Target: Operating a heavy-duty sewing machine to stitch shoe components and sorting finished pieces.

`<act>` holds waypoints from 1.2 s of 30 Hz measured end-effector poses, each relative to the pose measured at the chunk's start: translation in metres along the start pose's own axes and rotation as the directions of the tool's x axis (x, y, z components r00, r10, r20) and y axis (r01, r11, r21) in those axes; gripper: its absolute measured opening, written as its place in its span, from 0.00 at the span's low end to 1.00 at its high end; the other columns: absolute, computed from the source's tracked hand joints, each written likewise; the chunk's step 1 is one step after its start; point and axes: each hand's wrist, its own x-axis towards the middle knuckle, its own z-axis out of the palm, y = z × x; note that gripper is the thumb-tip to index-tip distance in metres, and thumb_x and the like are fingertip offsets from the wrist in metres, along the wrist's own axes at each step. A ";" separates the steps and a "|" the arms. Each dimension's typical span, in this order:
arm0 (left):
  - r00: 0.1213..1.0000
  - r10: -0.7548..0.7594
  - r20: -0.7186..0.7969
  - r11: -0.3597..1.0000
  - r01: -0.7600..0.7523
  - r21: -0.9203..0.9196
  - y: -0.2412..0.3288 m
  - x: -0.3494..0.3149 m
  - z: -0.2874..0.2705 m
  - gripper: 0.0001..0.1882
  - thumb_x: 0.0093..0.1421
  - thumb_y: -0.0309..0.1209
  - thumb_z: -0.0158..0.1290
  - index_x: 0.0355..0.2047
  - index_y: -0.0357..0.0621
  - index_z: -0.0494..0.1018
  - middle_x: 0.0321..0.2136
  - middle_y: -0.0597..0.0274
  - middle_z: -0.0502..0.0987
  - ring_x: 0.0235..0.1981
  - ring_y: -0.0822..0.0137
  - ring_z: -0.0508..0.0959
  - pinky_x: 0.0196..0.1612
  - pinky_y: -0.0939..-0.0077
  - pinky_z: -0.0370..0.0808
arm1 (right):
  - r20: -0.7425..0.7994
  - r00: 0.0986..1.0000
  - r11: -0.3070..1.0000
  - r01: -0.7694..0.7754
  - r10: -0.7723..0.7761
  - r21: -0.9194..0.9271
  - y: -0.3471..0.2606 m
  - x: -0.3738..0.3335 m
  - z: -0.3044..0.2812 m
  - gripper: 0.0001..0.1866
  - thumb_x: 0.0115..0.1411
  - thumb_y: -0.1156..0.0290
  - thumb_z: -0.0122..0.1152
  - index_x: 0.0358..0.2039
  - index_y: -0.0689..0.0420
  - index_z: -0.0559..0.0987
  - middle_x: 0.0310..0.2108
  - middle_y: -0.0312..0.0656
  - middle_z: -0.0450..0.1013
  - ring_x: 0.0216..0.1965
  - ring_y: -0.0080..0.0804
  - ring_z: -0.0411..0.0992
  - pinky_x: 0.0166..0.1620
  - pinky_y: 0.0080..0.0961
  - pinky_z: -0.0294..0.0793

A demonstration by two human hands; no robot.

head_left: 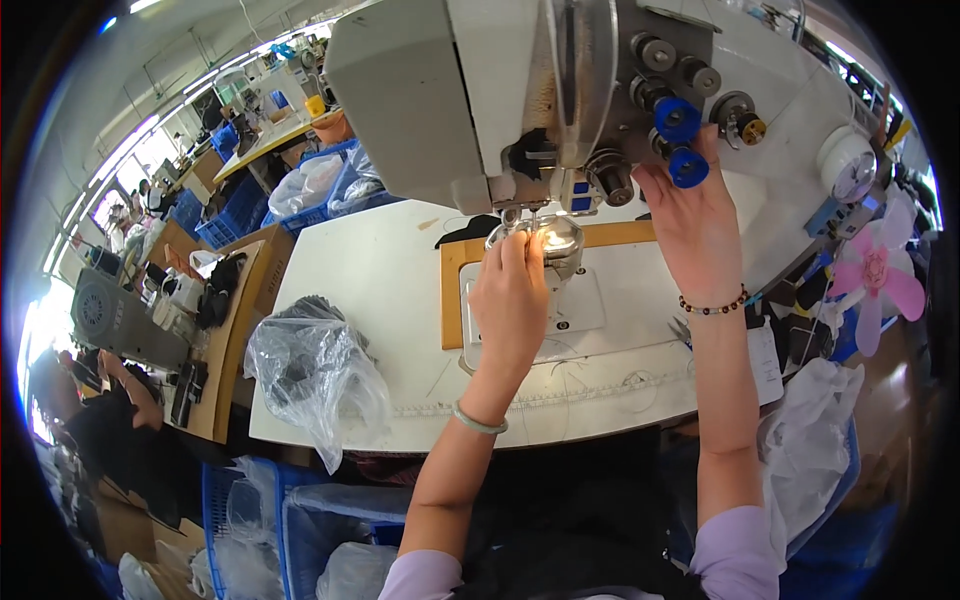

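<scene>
At the needle area of a large grey sewing machine (400, 110), the fingers of my left hand (510, 300) are pinched together beside the lit presser foot. Whatever they hold is too small to make out. My right hand (695, 225) is raised to the machine's front, its fingers on either side of the lower blue tension knob (688, 166). Just above is a second blue tension knob (676, 118). Below the needle, a metal plate (580, 305) with a tan wooden edging (452, 310) is set on the white table (400, 260).
A clear plastic bag (320, 370) with dark pieces lies left on the table. Small snips (682, 330) rest near my right forearm. A pink flower-shaped fan (875, 270) stands at right. Blue crates (245, 520) hold bags below left. Another person (110, 410) works at far left.
</scene>
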 end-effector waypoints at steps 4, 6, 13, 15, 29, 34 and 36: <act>0.990 0.143 -0.015 0.983 -0.144 -0.118 -0.009 -0.007 -0.007 0.05 0.56 0.25 0.57 0.31 0.38 0.72 0.27 0.60 0.71 0.20 0.67 0.67 0.23 0.76 0.65 | 0.002 1.000 0.999 0.010 -0.010 -0.043 0.000 -0.001 0.003 0.15 0.67 0.57 0.45 0.49 0.49 0.70 0.42 0.32 0.65 0.42 0.27 0.64 0.54 0.29 0.66; 0.985 0.173 -0.027 0.967 -0.175 -0.186 -0.012 -0.004 -0.011 0.04 0.55 0.23 0.57 0.30 0.37 0.72 0.29 0.60 0.72 0.19 0.68 0.66 0.23 0.77 0.65 | -0.028 1.000 1.000 -0.004 0.004 -0.030 -0.001 0.000 0.005 0.15 0.67 0.56 0.45 0.49 0.49 0.70 0.42 0.32 0.65 0.42 0.27 0.63 0.54 0.29 0.66; 0.874 0.448 0.186 0.844 -0.345 -0.411 -0.031 0.011 -0.022 0.03 0.56 0.19 0.53 0.30 0.37 0.71 0.36 0.59 0.74 0.27 0.64 0.74 0.29 0.77 0.71 | 0.035 0.999 1.000 -0.001 0.000 0.006 -0.001 0.001 0.001 0.16 0.66 0.57 0.47 0.51 0.47 0.71 0.43 0.32 0.66 0.43 0.27 0.63 0.54 0.29 0.65; 0.840 0.428 0.333 0.868 -0.279 -0.412 -0.036 -0.002 -0.027 0.02 0.57 0.19 0.51 0.31 0.36 0.70 0.38 0.57 0.74 0.31 0.60 0.76 0.32 0.74 0.73 | 0.047 0.999 1.000 -0.010 0.008 0.027 -0.001 0.001 -0.001 0.16 0.66 0.58 0.48 0.52 0.46 0.70 0.43 0.32 0.66 0.43 0.27 0.63 0.54 0.29 0.65; 0.477 -0.091 0.874 0.733 0.626 -0.265 -0.045 -0.152 -0.096 0.06 0.63 0.26 0.47 0.33 0.36 0.71 0.28 0.61 0.73 0.30 0.73 0.71 0.35 0.81 0.68 | 0.242 0.961 0.976 -0.088 0.136 -0.201 -0.015 0.006 -0.025 0.16 0.66 0.61 0.46 0.52 0.51 0.70 0.46 0.39 0.68 0.49 0.33 0.66 0.60 0.38 0.62; 0.525 -0.247 0.814 0.606 0.739 -0.293 -0.044 -0.153 -0.092 0.08 0.64 0.27 0.47 0.31 0.34 0.71 0.26 0.63 0.75 0.29 0.77 0.70 0.32 0.82 0.68 | -0.135 0.944 -0.012 -0.138 0.302 -0.990 -0.035 -0.071 -0.062 0.14 0.58 0.61 0.57 0.37 0.59 0.77 0.35 0.40 0.75 0.36 0.28 0.74 0.38 0.28 0.72; 0.534 -0.296 0.792 0.602 0.748 -0.279 -0.042 -0.154 -0.093 0.09 0.64 0.27 0.46 0.30 0.33 0.70 0.28 0.63 0.74 0.30 0.79 0.69 0.34 0.83 0.67 | -0.172 0.967 -0.473 -0.065 0.186 -0.879 -0.019 -0.117 -0.084 0.08 0.55 0.68 0.57 0.32 0.59 0.76 0.30 0.41 0.72 0.32 0.36 0.72 0.34 0.32 0.71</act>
